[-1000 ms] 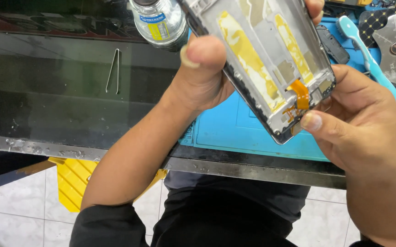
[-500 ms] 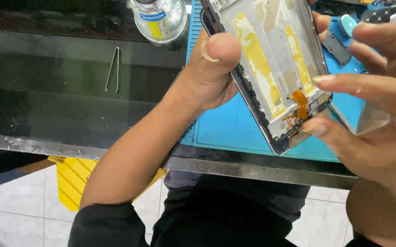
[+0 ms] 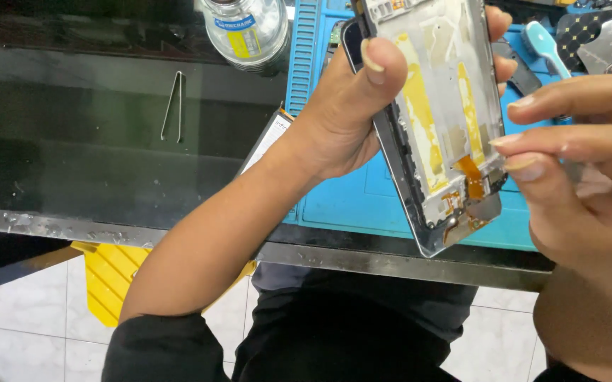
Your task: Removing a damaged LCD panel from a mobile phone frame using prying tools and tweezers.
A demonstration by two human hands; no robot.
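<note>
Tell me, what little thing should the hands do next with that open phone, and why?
Probably pinch the orange ribbon cable with the right hand. The left hand grips the phone frame tilted above the blue mat, and the right fingertips sit just beside that cable.

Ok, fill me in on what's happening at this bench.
A person is holding an opened phone frame upright in the left hand, thumb hooked over its edge, inner side facing up with yellow adhesive strips and an orange flex cable showing. The right hand is beside the frame's lower right corner, fingertips pinched close to that cable; whether they grip anything cannot be told. Below lies a blue work mat on a dark glass table, with tweezers and a clear bottle nearby.
</note>
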